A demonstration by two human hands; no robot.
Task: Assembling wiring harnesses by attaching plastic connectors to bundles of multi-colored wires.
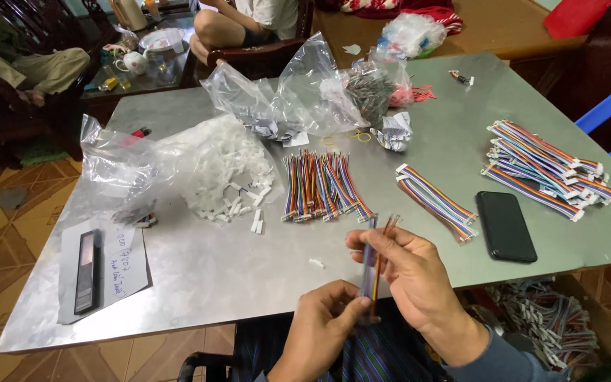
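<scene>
**Both hands pinch a small bunch of coloured wires**

The right hand (408, 272) closes its thumb and fingers around the upper part of a thin bunch of wires (376, 265); the left hand (323, 318) pinches the lower end. The wires stand nearly upright over the near table (213, 269) edge. Beyond lie a loose wire pile (319, 185), white connectors (231, 177), a black phone (505, 226) and finished bundles (549, 170).
</scene>
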